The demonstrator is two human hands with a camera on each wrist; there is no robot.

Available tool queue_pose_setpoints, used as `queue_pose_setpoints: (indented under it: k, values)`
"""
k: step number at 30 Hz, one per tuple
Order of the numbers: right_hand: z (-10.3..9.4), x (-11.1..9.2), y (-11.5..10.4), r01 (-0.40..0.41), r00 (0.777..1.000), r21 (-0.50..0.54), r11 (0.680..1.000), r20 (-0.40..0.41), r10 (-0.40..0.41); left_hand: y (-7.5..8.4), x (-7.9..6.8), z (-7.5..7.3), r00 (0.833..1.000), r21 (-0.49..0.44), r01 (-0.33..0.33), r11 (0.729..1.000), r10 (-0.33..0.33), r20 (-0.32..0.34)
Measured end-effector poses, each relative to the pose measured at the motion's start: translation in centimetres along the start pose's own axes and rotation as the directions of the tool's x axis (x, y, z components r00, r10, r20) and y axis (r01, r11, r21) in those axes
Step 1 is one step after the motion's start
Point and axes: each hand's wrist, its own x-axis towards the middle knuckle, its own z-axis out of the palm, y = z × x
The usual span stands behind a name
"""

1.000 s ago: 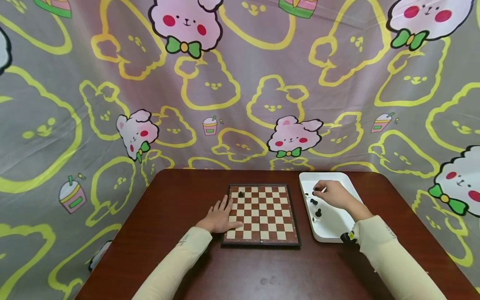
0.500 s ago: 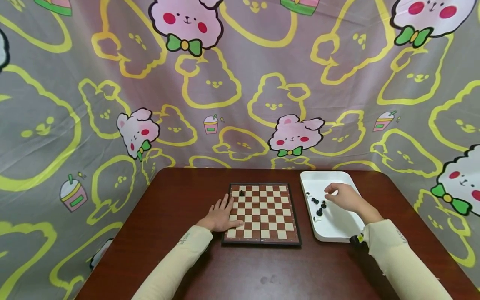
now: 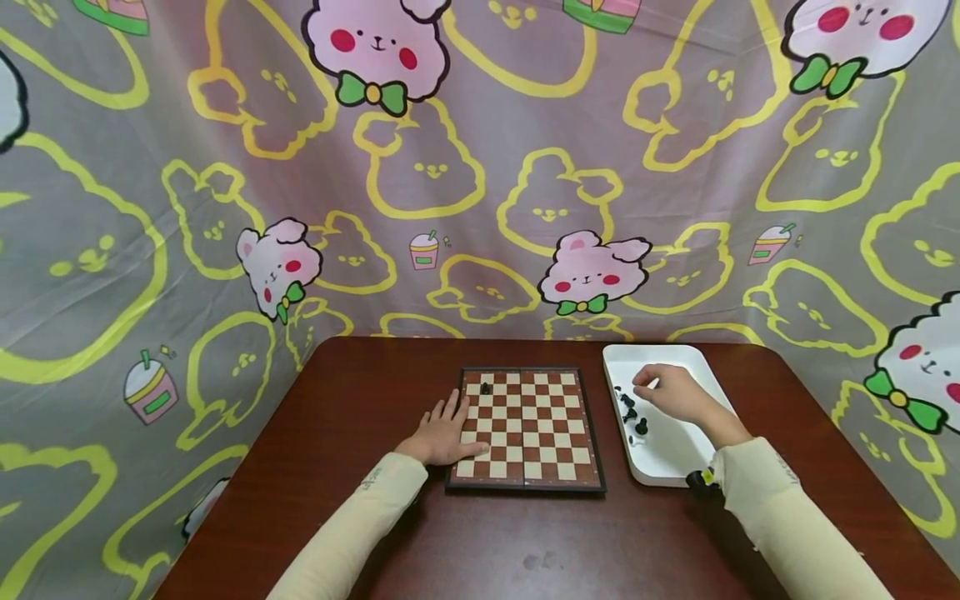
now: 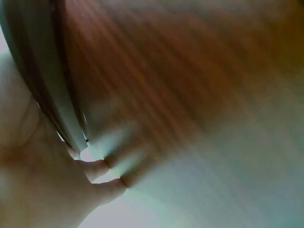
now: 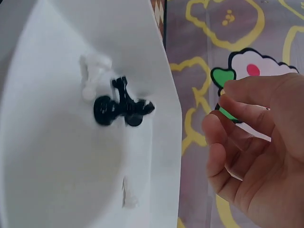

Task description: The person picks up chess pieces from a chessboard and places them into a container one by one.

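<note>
My left hand [image 3: 441,437] rests with spread fingers on the left edge of the chessboard [image 3: 525,488]. In the left wrist view, its palm lies against the board's dark edge [image 4: 52,80]. One black chess piece [image 3: 485,388] stands on the board near its far left corner. Over the white tray [image 3: 675,454] hovers my right hand [image 3: 678,393], fingers loosely bent and thumb near the index fingertip, with nothing visible between them. Several black chess pieces [image 5: 107,110] lie together along the tray's left side. White pieces [image 5: 95,73] lie close by, and another white piece [image 5: 129,194] lies apart.
The brown wooden table [image 3: 517,542] carries the board in the middle and the tray to its right. A patterned curtain [image 3: 480,183] hangs behind the table and along both sides. A small black device [image 3: 701,481] is at the right cuff.
My right hand moves right from the tray's left side, then partly back. One black piece shifts toward the right, then back left among the others. The left hand stays in place.
</note>
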Motion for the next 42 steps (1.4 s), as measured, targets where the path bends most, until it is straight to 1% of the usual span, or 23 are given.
queue_pose_setpoints:
  k: [3,8,12,19,24,33,39,42]
  values:
    - [0.3,0.2,-0.5,0.005,1.0,-0.005,1.0,-0.005,-0.005,0.1,0.0,0.0,1.0,-0.001,0.002,1.0,-0.002,0.004]
    - [0.8,0.5,-1.3,-0.002,1.0,0.001,1.0,0.018,0.002,0.1,0.1,0.0,1.0,0.003,0.007,1.0,-0.007,0.007]
    - [1.2,0.7,-1.8,-0.008,1.0,0.021,1.0,0.027,0.008,0.0,0.2,0.1,1.0,0.007,0.011,1.0,-0.011,0.012]
    - [2.0,0.8,-2.3,-0.024,0.997,0.051,0.998,0.072,0.02,0.1,0.2,0.1,1.0,-0.008,0.006,1.0,-0.006,0.001]
    - [2.4,0.8,-2.8,-0.015,0.997,0.066,0.998,0.076,0.01,0.2,0.1,0.0,1.0,-0.004,0.008,1.0,-0.008,0.002]
    - [3.2,0.8,-2.7,-0.021,0.995,0.072,0.997,0.102,0.014,0.5,0.3,-0.2,1.0,0.011,0.008,1.0,-0.008,0.009]
    - [3.0,0.9,-2.7,-0.004,0.996,0.071,0.997,0.088,-0.002,0.5,0.3,-0.4,1.0,0.021,0.013,1.0,-0.014,0.001]
    - [3.0,1.0,-2.7,-0.003,0.996,0.069,0.998,0.084,-0.003,0.5,0.3,-0.4,1.0,0.012,0.015,1.0,-0.015,0.004]
